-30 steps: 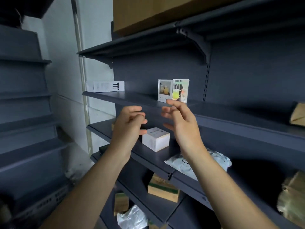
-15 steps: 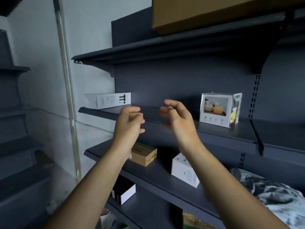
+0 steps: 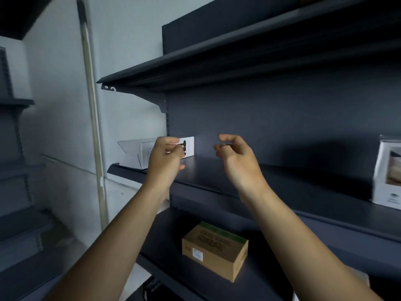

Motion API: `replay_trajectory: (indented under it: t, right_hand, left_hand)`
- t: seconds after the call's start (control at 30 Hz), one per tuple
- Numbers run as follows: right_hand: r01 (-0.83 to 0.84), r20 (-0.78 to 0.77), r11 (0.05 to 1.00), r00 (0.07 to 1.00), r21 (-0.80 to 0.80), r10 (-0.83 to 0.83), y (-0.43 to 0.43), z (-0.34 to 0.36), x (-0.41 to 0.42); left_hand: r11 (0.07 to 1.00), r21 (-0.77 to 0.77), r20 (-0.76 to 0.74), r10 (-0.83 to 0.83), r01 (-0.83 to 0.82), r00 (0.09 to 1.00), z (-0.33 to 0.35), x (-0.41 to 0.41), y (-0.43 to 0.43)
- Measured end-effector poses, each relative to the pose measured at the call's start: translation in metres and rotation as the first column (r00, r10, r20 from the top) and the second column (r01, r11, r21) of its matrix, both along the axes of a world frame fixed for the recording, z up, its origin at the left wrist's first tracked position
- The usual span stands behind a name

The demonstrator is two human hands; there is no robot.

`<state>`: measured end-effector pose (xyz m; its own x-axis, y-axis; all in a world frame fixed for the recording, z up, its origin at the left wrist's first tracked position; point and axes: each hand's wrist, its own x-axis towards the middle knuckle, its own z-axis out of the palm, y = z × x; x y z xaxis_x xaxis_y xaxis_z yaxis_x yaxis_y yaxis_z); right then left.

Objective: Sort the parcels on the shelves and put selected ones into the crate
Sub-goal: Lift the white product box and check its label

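A long white box (image 3: 138, 153) with an opened end flap lies at the left end of the middle dark shelf (image 3: 271, 187). My left hand (image 3: 166, 157) is raised in front of the box's right part, fingers loosely curled, holding nothing that I can see. My right hand (image 3: 236, 155) hovers above the bare shelf to the right of the box, fingers relaxed and empty. A brown cardboard parcel (image 3: 214, 249) with a green edge sits on the shelf below. A white picture box (image 3: 388, 179) stands at the far right. No crate is in view.
An upper shelf (image 3: 195, 68) overhangs the hands. A pale vertical pole (image 3: 93, 118) runs along the wall at left. Another dark shelving unit (image 3: 15, 170) stands at the far left.
The view has swung left and closer to the shelving. Both hands have moved toward the long white box; the left hand now overlaps it. The picture box has slid to the right edge.
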<state>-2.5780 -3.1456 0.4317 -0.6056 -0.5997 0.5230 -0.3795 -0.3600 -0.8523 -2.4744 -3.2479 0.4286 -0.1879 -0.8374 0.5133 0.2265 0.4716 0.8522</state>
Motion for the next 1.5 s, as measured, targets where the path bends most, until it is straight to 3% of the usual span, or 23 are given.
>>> replay_trajectory:
  t: [0.27,0.53,0.63,0.7,0.77,0.87,1.0,1.13,1.33,1.5]
  right_hand:
    - [0.044,0.042,0.996,0.998,0.082,-0.048,-0.087,-0.006,-0.007]
    - [0.185,0.008,0.974,0.982,0.131,-0.188,-0.161,-0.003,0.006]
    - [0.201,0.025,0.965,0.978,0.17,-0.208,-0.189,0.001,0.017]
    - [0.217,0.025,0.956,0.974,0.199,-0.226,-0.207,0.004,0.025]
    - [0.234,0.027,0.942,0.969,0.24,-0.247,-0.223,0.004,0.03]
    - [0.224,0.032,0.914,0.968,0.339,-0.249,-0.243,-0.001,0.037]
    - [0.151,0.136,0.917,0.967,0.368,-0.214,-0.253,-0.004,0.044]
    - [0.204,0.237,0.911,0.924,0.358,-0.3,-0.24,0.006,0.033]
    - [0.167,0.26,0.937,0.932,0.308,-0.252,-0.2,0.015,0.02]
    - [0.203,0.209,0.973,0.952,0.112,-0.223,-0.17,0.012,0.011]
  left_hand:
    - [0.999,0.004,-0.018,0.032,-0.032,0.999,0.018,0.0,-0.107]
    - [0.946,-0.27,0.017,0.188,-0.177,0.982,0.035,0.023,-0.206]
    - [0.882,-0.358,0.139,0.374,-0.306,0.917,0.033,0.042,-0.25]
    - [0.892,-0.313,0.309,0.421,-0.327,0.853,0.03,0.053,-0.276]
    - [0.96,-0.16,0.41,0.278,-0.231,0.869,0.028,0.061,-0.295]
    - [0.997,0.082,0.379,-0.038,0.007,0.925,0.023,0.064,-0.308]
    - [0.957,0.197,0.269,-0.263,0.215,0.926,0.009,0.059,-0.309]
    - [0.859,0.334,0.202,-0.466,0.387,0.861,0.007,0.049,-0.3]
    - [0.803,0.351,0.181,-0.563,0.482,0.806,0.003,0.027,-0.276]
    - [0.667,0.366,-0.015,-0.693,0.649,0.72,0.005,0.016,-0.242]
